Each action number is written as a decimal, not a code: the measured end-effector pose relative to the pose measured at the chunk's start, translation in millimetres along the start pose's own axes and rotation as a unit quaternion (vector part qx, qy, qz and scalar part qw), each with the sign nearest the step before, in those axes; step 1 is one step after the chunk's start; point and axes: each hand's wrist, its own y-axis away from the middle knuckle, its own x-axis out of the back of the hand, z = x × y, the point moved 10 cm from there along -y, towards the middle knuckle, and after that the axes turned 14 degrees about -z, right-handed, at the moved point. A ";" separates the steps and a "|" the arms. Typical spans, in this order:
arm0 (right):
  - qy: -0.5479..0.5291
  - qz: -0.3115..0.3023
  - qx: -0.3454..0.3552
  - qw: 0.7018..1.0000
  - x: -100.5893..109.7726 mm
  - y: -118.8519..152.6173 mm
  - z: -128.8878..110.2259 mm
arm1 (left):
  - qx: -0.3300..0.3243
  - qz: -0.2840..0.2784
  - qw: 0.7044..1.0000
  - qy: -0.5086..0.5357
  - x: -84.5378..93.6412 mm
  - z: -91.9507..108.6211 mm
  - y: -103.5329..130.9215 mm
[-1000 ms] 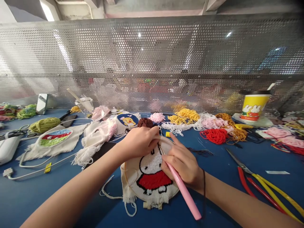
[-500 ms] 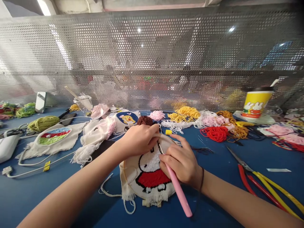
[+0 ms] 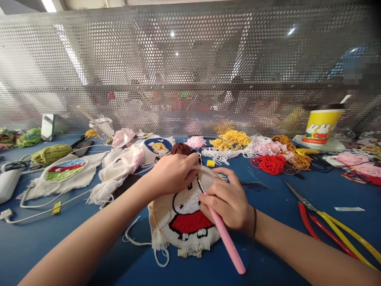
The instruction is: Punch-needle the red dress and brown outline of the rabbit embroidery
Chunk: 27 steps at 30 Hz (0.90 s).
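Note:
An embroidery hoop with cream cloth bears a white figure in a red dress, outlined in black. My left hand is closed over the hoop's upper edge; what its fingertips pinch is too small to name. In my right hand is a pink-handled punch needle, its metal tip near the top of the figure. The right index finger reaches to the hoop's upper right rim. Just behind the left hand sits a brown yarn ball.
Scissors with red handles and yellow-handled ones lie at the right. Behind are yellow yarn, red yarn, a yellow cup and a perforated metal screen. Finished cloth pieces and a white cable lie left.
The pink handle's lower end has shifted slightly right and down. Both hands keep nearly the same places, while the whole view has shifted a little.

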 end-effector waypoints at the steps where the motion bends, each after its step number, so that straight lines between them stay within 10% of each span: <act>1: 0.001 -0.003 -0.005 1.000 -0.9 0.1 1.0 | 0.001 0.000 1.000 -0.001 0.1 0.1 0.0; 19: -0.112 0.021 -0.095 0.989 3.0 -0.4 24.3 | 0.005 -0.005 1.000 -0.029 0.8 2.1 -1.1; 27: -0.187 -0.103 -0.122 0.969 11.7 -17.2 35.2 | -0.005 0.024 0.997 -0.076 12.7 16.0 6.6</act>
